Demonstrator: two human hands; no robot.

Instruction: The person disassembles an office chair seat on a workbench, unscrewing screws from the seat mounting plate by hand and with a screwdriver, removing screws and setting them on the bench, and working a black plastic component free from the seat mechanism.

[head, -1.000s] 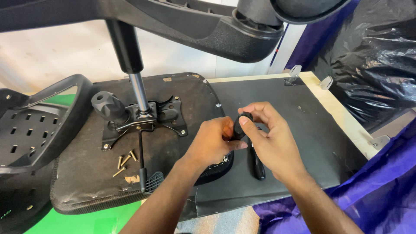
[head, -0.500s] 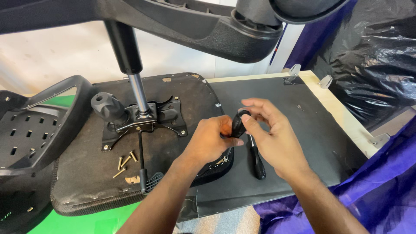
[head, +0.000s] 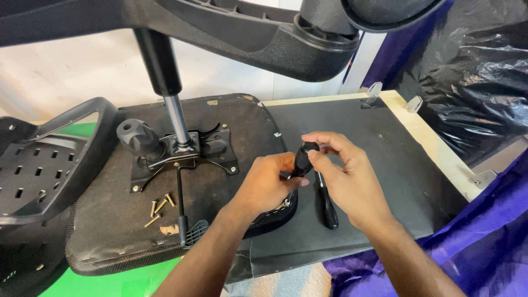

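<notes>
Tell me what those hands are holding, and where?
Both hands, left hand and right hand, hold a black screwdriver handle; right fingertips pinch its top end, left grips lower down.

I see my left hand [head: 269, 184] and right hand [head: 346, 176] meeting on a black screwdriver handle [head: 303, 159], fingers [head: 322, 144] wrapped around its top. A second screwdriver [head: 328, 204] lies on the black worktop [head: 396, 165] just beside them. Loose screws [head: 159, 208] rest on the upturned chair seat [head: 115, 220], near its metal mounting plate [head: 187, 157].
</notes>
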